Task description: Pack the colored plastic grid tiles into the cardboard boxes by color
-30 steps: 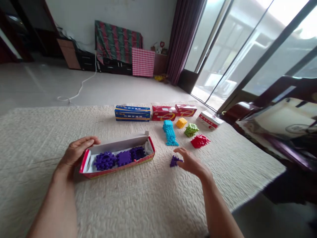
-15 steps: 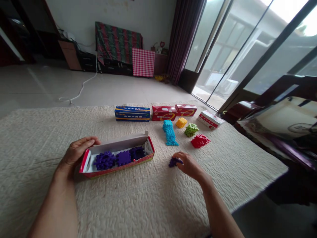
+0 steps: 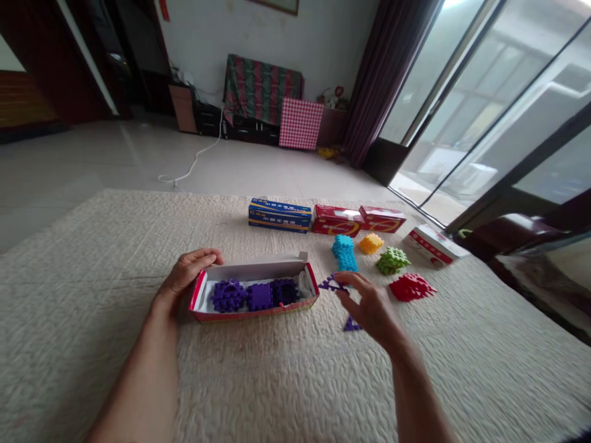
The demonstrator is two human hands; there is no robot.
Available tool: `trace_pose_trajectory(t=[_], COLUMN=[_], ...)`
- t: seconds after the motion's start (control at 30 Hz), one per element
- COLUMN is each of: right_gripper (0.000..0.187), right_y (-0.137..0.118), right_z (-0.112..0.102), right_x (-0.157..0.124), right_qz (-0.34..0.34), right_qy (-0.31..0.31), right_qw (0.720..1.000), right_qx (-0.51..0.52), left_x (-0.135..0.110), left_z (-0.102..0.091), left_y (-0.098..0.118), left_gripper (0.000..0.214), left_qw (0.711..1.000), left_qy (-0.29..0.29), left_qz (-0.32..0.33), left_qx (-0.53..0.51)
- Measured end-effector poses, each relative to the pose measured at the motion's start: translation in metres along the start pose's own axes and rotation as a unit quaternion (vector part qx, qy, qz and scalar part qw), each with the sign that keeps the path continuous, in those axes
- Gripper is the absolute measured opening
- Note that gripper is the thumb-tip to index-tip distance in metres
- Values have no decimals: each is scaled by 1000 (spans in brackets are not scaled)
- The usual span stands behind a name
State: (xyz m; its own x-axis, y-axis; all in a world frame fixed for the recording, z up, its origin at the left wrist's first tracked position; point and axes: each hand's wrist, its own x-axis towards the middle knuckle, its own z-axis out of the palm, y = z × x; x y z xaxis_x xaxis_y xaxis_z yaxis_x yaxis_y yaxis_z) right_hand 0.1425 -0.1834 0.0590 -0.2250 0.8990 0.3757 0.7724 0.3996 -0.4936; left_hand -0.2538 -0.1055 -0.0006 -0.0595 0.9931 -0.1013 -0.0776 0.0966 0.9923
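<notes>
My left hand [image 3: 190,275] is closed round the back left corner of an open, long cardboard box [image 3: 253,315], some fingers hidden behind it. Inside lie interlocking purple blocks: a knobbly stack [image 3: 228,296], a square stack [image 3: 260,297] and one with a square opening [image 3: 285,292]; a white cord [image 3: 303,283] is coiled at the right end. Off the box's right end, my right hand [image 3: 372,307] pinches a purple triangular frame piece [image 3: 332,283], held above the bedcover. A second purple triangular piece [image 3: 353,325] lies below that hand, partly hidden by it.
Behind my right hand stand light-blue blocks [image 3: 344,251], a yellow block [image 3: 371,243], a green stack [image 3: 392,261] and a red stack [image 3: 412,287]. Farther back are a blue box [image 3: 279,216], two red boxes [image 3: 336,220] and a white-and-red box [image 3: 434,246] on the quilted cover [image 3: 258,381].
My right hand has lifted a purple triangular piece and brought it nearer the box, leaving another on the cover. The view has swung left; my left hand stays at the box.
</notes>
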Motion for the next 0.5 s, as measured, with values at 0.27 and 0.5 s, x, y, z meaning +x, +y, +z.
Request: trace_pose_trajectory(t=[0.27,0.5], right_gripper=[26,29], right_y=[-80,-75], right_z=[59,80], right_x=[64,72], right_qz=[-114,-105], right_qy=[-174,-223], right_qw=[978,969], right_qx=[14,-14], left_x=[4,4], left_z=[-6,-6], left_y=[-5,-6], left_gripper=[32,30], left_qw=[1000,999], left_qy=[-19,-36], left_qz=[16,19], left_qx=[6,-9])
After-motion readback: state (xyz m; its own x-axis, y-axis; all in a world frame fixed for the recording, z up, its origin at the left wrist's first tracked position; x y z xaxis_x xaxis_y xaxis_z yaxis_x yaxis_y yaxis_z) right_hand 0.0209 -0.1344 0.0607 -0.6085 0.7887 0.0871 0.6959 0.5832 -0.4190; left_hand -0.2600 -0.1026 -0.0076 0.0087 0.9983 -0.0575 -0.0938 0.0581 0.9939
